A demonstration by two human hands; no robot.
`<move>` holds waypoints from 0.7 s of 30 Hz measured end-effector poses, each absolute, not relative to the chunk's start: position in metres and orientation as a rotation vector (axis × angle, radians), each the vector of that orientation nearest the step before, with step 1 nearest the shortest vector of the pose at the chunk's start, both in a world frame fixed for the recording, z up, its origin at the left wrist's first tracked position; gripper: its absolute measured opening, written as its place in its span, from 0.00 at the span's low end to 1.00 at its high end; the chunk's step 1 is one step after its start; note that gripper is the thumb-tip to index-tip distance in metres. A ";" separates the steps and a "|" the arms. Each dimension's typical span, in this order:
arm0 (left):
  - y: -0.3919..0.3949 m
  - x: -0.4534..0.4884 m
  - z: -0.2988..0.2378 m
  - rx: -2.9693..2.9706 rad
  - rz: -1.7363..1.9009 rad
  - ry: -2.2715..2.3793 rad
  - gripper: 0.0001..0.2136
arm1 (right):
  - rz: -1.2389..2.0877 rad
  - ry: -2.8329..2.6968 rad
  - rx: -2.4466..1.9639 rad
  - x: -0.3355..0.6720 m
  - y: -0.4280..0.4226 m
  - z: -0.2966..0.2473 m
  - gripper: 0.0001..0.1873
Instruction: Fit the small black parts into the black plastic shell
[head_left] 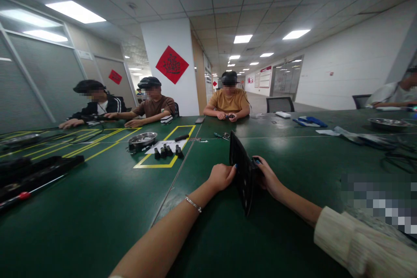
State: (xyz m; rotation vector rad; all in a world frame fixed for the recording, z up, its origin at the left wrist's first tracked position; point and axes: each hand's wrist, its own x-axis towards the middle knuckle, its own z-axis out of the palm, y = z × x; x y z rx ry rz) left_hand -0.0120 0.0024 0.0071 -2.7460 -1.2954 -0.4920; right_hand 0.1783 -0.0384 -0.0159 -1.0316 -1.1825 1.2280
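A thin black panel [241, 178] stands tilted on edge above the green table, turned nearly side-on to me. My left hand [223, 177] is closed at its left face, with the thumb against the surface. On the far side, my right hand [267, 176] is closed round a black part at the panel's right edge; whether this part belongs to the panel I cannot tell. Most of the right hand's fingers are hidden behind it. Just beyond the panel lie pliers [220, 136] and a small metal piece.
Left of centre, several black cylindrical parts [167, 152] stand by a metal bowl [142, 140] inside yellow tape. A black tray [42, 176] lies at far left. Across the green table [202, 234] sits a person in a yellow shirt [228, 100]; others sit left and right. Cables lie at right.
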 end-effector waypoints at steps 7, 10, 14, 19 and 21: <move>0.003 -0.012 0.007 -2.764 -0.481 -1.367 0.29 | 1.227 -1.167 -1.026 0.178 -0.037 -0.018 0.27; 0.002 -0.012 0.009 -2.776 -0.491 -1.350 0.28 | 1.230 -1.172 -1.036 0.178 -0.037 -0.017 0.27; -0.001 -0.012 0.010 -2.753 -0.559 -1.295 0.25 | 1.227 -1.176 -1.037 0.178 -0.039 -0.015 0.26; -0.002 -0.012 0.012 -2.745 -0.583 -1.258 0.20 | 1.208 -1.163 -1.018 0.175 -0.041 -0.012 0.27; -0.002 -0.012 0.012 -2.761 -0.563 -1.256 0.20 | 1.212 -1.160 -1.032 0.175 -0.042 -0.011 0.27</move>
